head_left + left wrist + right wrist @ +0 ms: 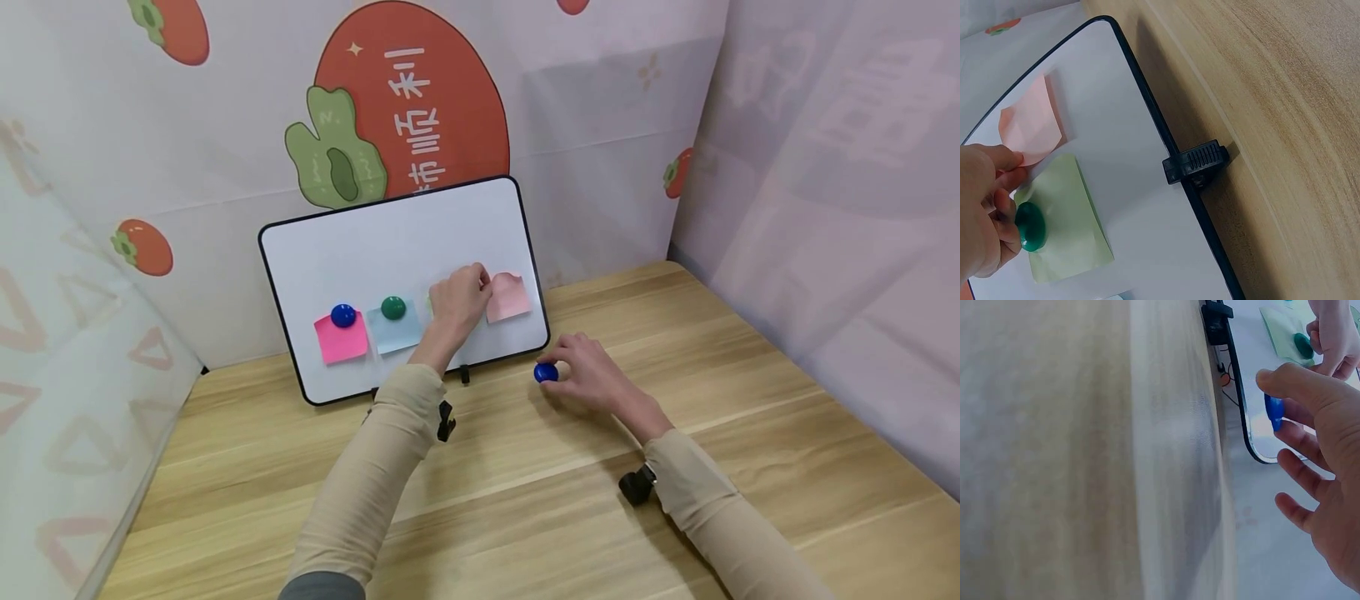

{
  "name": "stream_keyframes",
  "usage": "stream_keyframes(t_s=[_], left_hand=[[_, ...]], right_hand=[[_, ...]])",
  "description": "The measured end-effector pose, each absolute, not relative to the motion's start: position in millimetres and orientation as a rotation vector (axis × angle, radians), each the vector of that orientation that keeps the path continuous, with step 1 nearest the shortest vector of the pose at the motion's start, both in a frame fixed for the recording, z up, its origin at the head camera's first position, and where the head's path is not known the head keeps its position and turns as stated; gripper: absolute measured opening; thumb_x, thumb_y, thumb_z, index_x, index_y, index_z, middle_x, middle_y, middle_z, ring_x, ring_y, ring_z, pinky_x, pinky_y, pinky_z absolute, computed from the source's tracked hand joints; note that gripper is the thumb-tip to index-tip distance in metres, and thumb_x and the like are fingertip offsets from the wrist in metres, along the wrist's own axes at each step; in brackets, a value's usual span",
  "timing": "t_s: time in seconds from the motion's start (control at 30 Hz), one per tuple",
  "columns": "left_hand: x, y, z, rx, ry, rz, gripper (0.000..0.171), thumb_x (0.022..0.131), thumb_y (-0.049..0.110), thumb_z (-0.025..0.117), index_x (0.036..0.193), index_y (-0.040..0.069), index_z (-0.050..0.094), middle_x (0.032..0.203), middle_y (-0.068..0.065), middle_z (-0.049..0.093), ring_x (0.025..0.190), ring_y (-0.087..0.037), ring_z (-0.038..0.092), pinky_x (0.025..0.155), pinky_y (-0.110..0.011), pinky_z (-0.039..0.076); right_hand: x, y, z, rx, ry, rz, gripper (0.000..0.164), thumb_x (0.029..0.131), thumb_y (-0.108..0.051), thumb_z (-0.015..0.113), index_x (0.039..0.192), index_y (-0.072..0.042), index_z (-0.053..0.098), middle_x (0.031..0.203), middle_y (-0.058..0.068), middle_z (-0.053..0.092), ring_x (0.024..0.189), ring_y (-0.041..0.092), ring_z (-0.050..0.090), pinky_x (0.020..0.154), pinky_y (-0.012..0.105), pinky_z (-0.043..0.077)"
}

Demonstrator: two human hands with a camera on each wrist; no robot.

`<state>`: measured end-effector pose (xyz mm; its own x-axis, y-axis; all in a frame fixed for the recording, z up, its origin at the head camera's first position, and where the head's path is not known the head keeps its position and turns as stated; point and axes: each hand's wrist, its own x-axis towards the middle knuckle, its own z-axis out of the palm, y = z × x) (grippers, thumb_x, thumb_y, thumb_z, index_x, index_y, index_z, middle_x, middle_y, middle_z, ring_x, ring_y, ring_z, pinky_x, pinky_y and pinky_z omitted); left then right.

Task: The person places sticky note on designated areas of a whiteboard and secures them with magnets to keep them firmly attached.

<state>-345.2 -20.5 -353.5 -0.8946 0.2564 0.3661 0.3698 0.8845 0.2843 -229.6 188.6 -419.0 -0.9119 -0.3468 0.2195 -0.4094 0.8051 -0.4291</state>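
Observation:
Against the whiteboard [390, 242], my left hand [461, 300] pinches the edge of a pale pink sticky note [510, 298] between thumb and finger. Its other fingers curl beside a green round magnet [1030, 226] on a light green sticky note [1072, 219]; in the head view the hand mostly hides both. Just off the board's lower right corner, my right hand [588, 375] holds a blue round magnet [545, 372] between thumb and fingertips. Its remaining fingers are spread in the right wrist view.
Farther left on the board, a blue magnet [343, 315] sits on a bright pink note [341, 342], and a green magnet [393, 307] on a light blue note [397, 333]. Black clips [1197, 162] support the board's lower edge on the wooden table [525, 500]. A printed cloth [600, 167] hangs behind.

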Motion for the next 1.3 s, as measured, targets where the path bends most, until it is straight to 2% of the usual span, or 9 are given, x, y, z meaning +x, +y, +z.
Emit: stream_keyframes(t_s=[0.33, 0.57, 1.0, 1.3], left_hand=[[-345.9, -19.1, -354.7, -0.470, -2.743, -0.473, 0.011, 0.099, 0.022, 0.059, 0.097, 0.017, 0.069, 0.089, 0.000, 0.070, 0.067, -0.021, 0.060, 0.061, -0.036, 0.046], [-344.4, -18.8, -354.9, -0.476, -2.755, -0.456, 0.010, 0.099, 0.023, 0.060, 0.098, 0.018, 0.068, 0.088, 0.000, 0.070, 0.066, -0.021, 0.059, 0.061, -0.035, 0.044], [-345.1, -17.3, -354.8, -0.477, -2.753, -0.427, 0.012, 0.099, 0.026, 0.062, 0.100, 0.016, 0.067, 0.091, 0.000, 0.070, 0.070, -0.021, 0.062, 0.062, -0.035, 0.048], [-345.6, -18.0, -352.8, -0.468, -2.768, -0.450, 0.012, 0.099, 0.025, 0.062, 0.102, 0.015, 0.068, 0.096, 0.000, 0.071, 0.075, -0.021, 0.065, 0.066, -0.037, 0.050]], right_hand=[[-251.1, 172.8, -405.1, 0.595, -2.609, 0.757, 0.036, 0.080, -0.022, 0.083, 0.112, -0.005, 0.074, 0.105, 0.014, 0.065, 0.098, 0.032, 0.056, 0.085, 0.048, 0.044], [-268.7, 165.8, -396.2, 0.583, -2.545, 0.726, 0.038, 0.082, -0.022, 0.082, 0.114, -0.005, 0.073, 0.104, 0.014, 0.063, 0.096, 0.031, 0.057, 0.083, 0.045, 0.047], [-297.8, 156.9, -379.9, 0.568, -2.435, 0.697, 0.039, 0.081, -0.018, 0.082, 0.116, -0.003, 0.073, 0.106, 0.017, 0.065, 0.099, 0.035, 0.057, 0.086, 0.049, 0.046], [-318.7, 149.5, -374.8, 0.574, -2.346, 0.649, 0.033, 0.083, -0.019, 0.080, 0.110, -0.001, 0.074, 0.103, 0.018, 0.065, 0.095, 0.035, 0.059, 0.083, 0.049, 0.048]])
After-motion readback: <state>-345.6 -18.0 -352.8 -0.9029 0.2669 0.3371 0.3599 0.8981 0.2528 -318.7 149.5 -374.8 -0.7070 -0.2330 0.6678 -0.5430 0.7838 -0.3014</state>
